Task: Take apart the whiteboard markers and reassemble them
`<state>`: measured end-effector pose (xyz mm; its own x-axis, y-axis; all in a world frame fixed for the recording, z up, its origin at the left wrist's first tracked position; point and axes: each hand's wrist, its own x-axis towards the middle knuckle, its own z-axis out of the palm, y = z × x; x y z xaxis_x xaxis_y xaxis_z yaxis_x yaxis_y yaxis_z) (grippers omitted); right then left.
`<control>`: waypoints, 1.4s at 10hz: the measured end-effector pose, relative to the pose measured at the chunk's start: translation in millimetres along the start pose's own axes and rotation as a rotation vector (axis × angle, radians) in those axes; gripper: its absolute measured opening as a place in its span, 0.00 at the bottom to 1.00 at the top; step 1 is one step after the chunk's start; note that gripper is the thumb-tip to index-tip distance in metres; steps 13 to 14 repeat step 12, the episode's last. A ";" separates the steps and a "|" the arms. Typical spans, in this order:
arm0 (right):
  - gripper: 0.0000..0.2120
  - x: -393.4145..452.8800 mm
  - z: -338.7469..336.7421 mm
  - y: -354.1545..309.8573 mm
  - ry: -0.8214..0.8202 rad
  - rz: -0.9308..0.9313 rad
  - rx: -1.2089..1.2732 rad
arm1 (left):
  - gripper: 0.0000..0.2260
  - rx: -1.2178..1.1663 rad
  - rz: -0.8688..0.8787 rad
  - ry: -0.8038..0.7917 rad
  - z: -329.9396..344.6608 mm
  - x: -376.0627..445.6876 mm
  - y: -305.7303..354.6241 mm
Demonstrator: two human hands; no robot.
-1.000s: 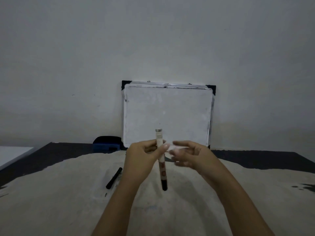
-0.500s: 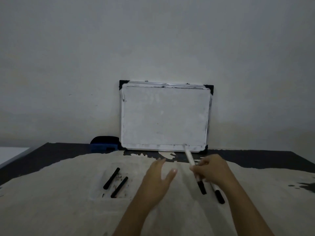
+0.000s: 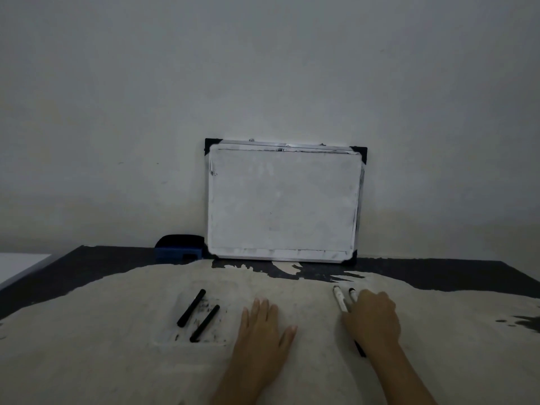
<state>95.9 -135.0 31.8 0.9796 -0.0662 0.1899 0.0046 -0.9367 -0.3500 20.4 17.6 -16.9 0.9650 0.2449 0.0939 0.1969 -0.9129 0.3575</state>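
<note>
Two white-barrelled whiteboard markers lie side by side on the cloth at the right, the left marker and the right marker. My right hand rests palm down over their lower halves, and its thumb and fingers close around the left marker. A black end sticks out below my wrist. My left hand lies flat on the cloth with its fingers apart and holds nothing. Two black stick-like marker parts, one and the other, lie on a stained white sheet to the left.
A small whiteboard leans on the wall at the back of the table. A blue and black eraser sits to its left. A beige cloth covers most of the dark tabletop.
My right hand has lowered the marker onto the cloth beside the other one. My left hand has dropped flat onto the cloth. One second ago both hands held a marker upright.
</note>
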 end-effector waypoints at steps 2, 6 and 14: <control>0.24 3.1 11.3 6.4 0.005 0.067 0.009 | 0.28 0.003 0.008 -0.004 -0.9 0.3 -0.7; 0.17 5.1 20.0 4.3 0.036 0.072 0.127 | 0.28 0.007 0.001 -0.004 -0.4 0.8 -0.9; 0.28 -2.2 35.9 -6.3 0.224 -0.200 -0.145 | 0.40 -0.060 0.046 0.124 -1.4 0.5 0.9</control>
